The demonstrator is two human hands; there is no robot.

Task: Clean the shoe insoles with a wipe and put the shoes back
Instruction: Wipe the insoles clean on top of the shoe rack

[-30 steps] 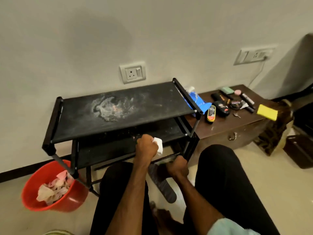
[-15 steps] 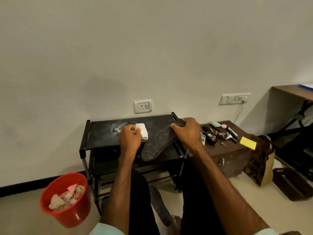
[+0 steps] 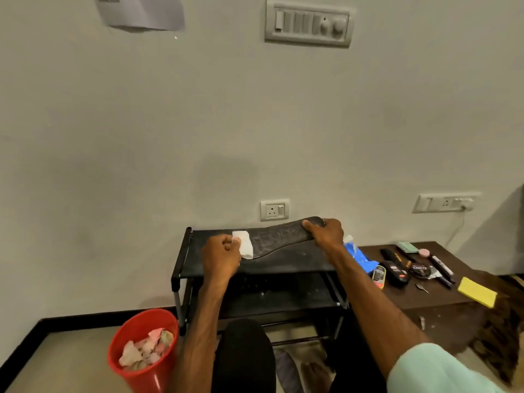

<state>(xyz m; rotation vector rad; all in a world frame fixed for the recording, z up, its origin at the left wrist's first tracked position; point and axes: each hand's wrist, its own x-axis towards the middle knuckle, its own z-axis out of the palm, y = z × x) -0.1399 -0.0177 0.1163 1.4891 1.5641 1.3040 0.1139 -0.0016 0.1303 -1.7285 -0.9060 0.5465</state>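
A dark insole [image 3: 280, 238] is held up in front of the black shoe rack [image 3: 181, 268], lying roughly level. My right hand [image 3: 324, 232] grips its right end. My left hand [image 3: 222, 256] holds a folded white wipe [image 3: 244, 244] against the insole's left end. Down on the floor between my knees a second dark insole [image 3: 286, 370] is partly visible. No shoes can be seen clearly.
A red bucket [image 3: 141, 333] with used wipes stands on the floor at the left of the rack. A low brown chest [image 3: 442, 304] at the right carries a blue wipe pack [image 3: 358, 255], polish tins, brushes and a yellow sponge [image 3: 477, 292].
Both hands have lifted the insole from near the floor up to the level of the rack's top. It has turned level, and the wipe has come against its left end. My view has tilted upward.
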